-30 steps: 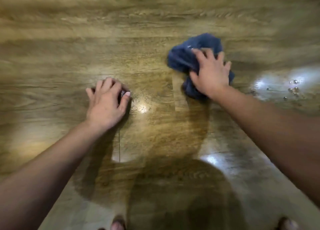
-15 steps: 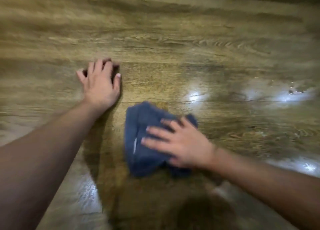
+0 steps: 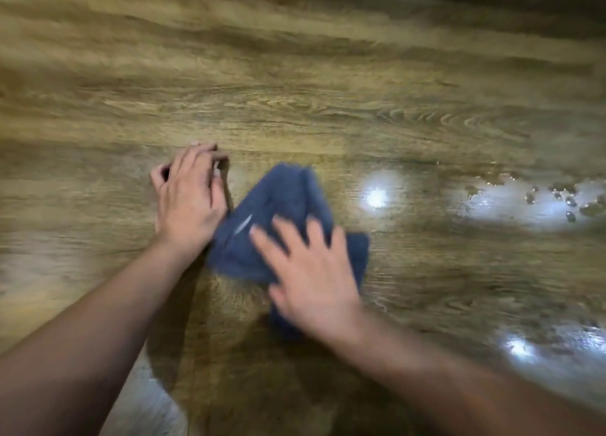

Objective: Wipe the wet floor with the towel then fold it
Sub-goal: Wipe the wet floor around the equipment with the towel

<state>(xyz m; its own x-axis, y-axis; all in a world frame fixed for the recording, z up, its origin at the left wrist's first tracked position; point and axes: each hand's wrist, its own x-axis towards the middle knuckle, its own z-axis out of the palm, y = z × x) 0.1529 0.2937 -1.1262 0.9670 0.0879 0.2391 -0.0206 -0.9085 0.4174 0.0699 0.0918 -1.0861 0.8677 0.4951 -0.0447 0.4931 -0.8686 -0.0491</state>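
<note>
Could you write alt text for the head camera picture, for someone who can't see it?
A right hand presses a crumpled blue towel flat-fingered onto a wooden floor; the left hand rests beside it. Water droplets glisten to the right.

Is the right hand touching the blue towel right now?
Touching. The head view shows the right hand laid flat on top of the bunched blue towel, its spread fingers pressing the cloth to the floor.

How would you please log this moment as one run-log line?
phase: wiping | right hand: flat on blue towel | left hand: braced on floor | droplets: right, unwiped
</note>
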